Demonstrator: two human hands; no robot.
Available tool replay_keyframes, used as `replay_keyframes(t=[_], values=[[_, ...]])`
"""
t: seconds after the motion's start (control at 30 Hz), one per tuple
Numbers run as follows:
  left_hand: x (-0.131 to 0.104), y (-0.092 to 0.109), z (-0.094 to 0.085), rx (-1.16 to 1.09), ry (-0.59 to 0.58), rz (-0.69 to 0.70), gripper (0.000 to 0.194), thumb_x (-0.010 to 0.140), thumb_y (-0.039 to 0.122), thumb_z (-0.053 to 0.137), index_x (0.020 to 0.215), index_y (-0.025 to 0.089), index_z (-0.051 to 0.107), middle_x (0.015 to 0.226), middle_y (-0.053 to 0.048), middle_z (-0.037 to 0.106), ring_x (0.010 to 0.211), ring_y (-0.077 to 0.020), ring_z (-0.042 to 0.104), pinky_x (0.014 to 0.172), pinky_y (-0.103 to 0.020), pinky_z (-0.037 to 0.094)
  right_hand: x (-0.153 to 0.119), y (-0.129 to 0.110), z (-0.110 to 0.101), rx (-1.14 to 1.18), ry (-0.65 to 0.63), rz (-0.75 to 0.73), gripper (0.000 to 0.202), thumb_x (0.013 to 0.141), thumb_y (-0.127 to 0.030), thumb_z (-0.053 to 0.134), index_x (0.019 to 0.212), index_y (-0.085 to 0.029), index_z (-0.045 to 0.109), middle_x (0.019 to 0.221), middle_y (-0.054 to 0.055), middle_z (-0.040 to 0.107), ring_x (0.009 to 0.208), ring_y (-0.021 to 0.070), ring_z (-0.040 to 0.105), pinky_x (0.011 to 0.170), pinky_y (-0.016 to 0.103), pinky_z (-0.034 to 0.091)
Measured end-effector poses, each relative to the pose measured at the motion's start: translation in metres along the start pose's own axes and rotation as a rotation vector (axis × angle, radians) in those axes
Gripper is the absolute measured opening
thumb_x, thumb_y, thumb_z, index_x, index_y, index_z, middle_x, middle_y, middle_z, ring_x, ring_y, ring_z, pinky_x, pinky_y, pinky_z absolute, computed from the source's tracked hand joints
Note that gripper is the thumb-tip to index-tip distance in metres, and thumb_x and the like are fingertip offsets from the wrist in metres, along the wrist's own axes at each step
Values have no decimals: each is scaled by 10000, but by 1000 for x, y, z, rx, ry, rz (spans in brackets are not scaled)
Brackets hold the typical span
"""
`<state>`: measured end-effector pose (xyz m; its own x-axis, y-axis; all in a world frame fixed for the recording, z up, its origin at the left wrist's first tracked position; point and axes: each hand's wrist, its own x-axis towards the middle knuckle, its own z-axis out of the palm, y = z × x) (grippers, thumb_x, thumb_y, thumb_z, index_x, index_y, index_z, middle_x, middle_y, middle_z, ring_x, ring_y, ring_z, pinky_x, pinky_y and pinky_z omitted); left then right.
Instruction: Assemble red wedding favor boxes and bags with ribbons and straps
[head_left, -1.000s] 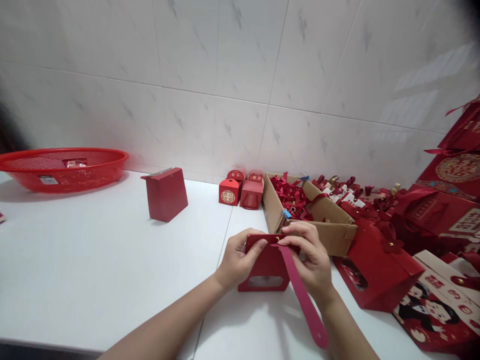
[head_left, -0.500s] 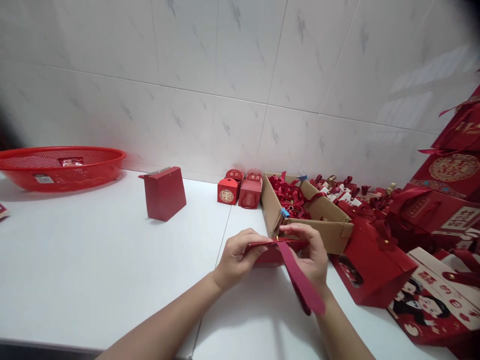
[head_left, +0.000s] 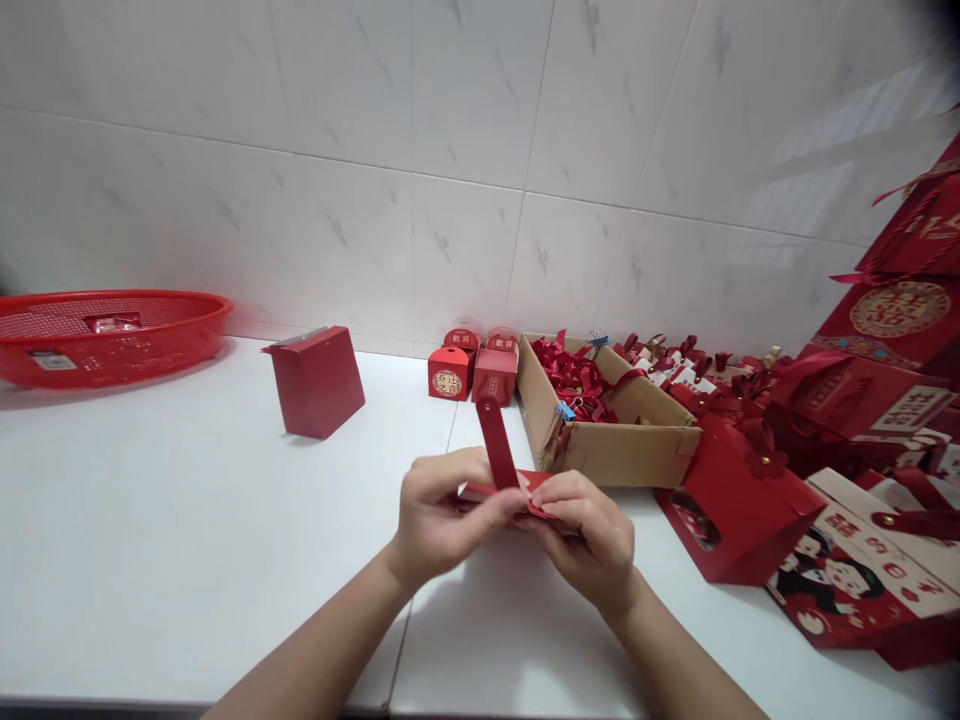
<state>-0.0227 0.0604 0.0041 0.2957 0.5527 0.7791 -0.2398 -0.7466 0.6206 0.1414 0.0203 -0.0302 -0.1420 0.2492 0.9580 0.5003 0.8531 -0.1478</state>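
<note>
Between my hands is a red paper gift box (head_left: pixel 541 481), mostly hidden by my fingers. Its dark red strap handle (head_left: pixel 496 442) sticks up and leans away from me, with a small round hole near the tip. My left hand (head_left: pixel 448 508) grips the left side of the box, thumb pressed by the foot of the strap. On the right, my right hand (head_left: pixel 590 527) is closed on the top edge, its fingertips pinching close to my left thumb. What lies under the fingertips cannot be made out.
A cardboard box (head_left: pixel 634 452) of red ribbons stands behind my hands, beside small red boxes (head_left: pixel 494 375). Left are a dark red box (head_left: pixel 319 388) and a red plastic basket (head_left: pixel 112 340). Finished-looking red gift boxes (head_left: pixel 750 510) crowd the right, against the tiled wall (head_left: pixel 337 240).
The strap hung down towards me and now points up and away. Both hands have shifted left with the box, and my right fingers have come in to the strap's foot.
</note>
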Motion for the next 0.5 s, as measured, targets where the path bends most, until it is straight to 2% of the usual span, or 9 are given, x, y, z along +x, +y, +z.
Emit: replay_keyframes(t=[0.03, 0.07, 0.13, 0.17, 0.2, 0.23, 0.3, 0.37, 0.5], values=[[2, 0, 0, -47, 36, -141, 136, 765, 218, 668, 898, 192, 683, 698, -41, 693, 662, -188, 660, 644, -322, 561, 0, -1, 1, -10, -4, -10, 197, 781, -85, 656, 897, -205, 552, 775, 55, 623, 705, 172, 618, 590, 302, 552], [4, 0, -1, -107, 49, -271, 320, 764, 230, 671, 1080, 208, 627, 707, -28, 688, 645, -176, 656, 621, -306, 559, 0, -2, 2, -18, -7, -12, 194, 782, -91, 657, 898, -206, 552, 773, 55, 624, 708, 174, 620, 596, 304, 555], [9, -1, -2, -255, 18, -446, 712, 751, 228, 684, 1375, 286, 347, 788, -14, 687, 657, -162, 660, 604, -282, 558, 0, -2, 2, -18, -7, -4, 196, 783, -90, 658, 899, -207, 551, 768, 52, 621, 705, 172, 620, 592, 297, 554], [11, -2, -3, -319, -13, -494, 811, 748, 226, 685, 1420, 320, 239, 829, -15, 686, 669, -159, 663, 603, -275, 557, 0, -2, 2, -15, -1, 9, 202, 781, -86, 660, 898, -208, 549, 767, 50, 619, 702, 168, 618, 585, 290, 551], [13, -3, -5, -358, -43, -527, 816, 751, 229, 680, 1424, 328, 229, 858, -23, 686, 682, -160, 664, 608, -272, 555, 0, -1, 1, -10, 7, 27, 208, 778, -80, 660, 896, -208, 547, 766, 47, 617, 697, 165, 616, 578, 284, 545], [15, -5, -6, -369, -62, -549, 732, 758, 238, 670, 1395, 307, 314, 867, -33, 686, 695, -161, 664, 621, -271, 552, 0, -1, 1, -3, 19, 50, 211, 776, -78, 662, 892, -208, 544, 763, 44, 615, 693, 163, 613, 573, 280, 539], [18, -7, -8, -353, -84, -585, 437, 782, 255, 629, 1211, 212, 560, 842, -58, 690, 739, -174, 661, 677, -286, 543, 0, 0, -1, 12, 53, 107, 196, 776, -91, 664, 874, -207, 541, 749, 38, 608, 678, 159, 606, 569, 280, 526], [20, -10, -10, -360, -112, -610, 267, 793, 244, 562, 1018, 147, 671, 839, -88, 698, 823, -209, 657, 759, -328, 526, 1, -1, -1, 24, 85, 159, 162, 783, -119, 662, 849, -206, 542, 723, 30, 599, 652, 156, 597, 560, 281, 512], [23, -18, -16, -304, -162, -659, 276, 746, 194, 557, 971, 146, 708, 879, -97, 714, 923, -250, 640, 840, -380, 487, 4, -3, -2, 45, 102, 183, 123, 796, -150, 647, 811, -204, 538, 688, 21, 588, 610, 151, 585, 538, 279, 497]])
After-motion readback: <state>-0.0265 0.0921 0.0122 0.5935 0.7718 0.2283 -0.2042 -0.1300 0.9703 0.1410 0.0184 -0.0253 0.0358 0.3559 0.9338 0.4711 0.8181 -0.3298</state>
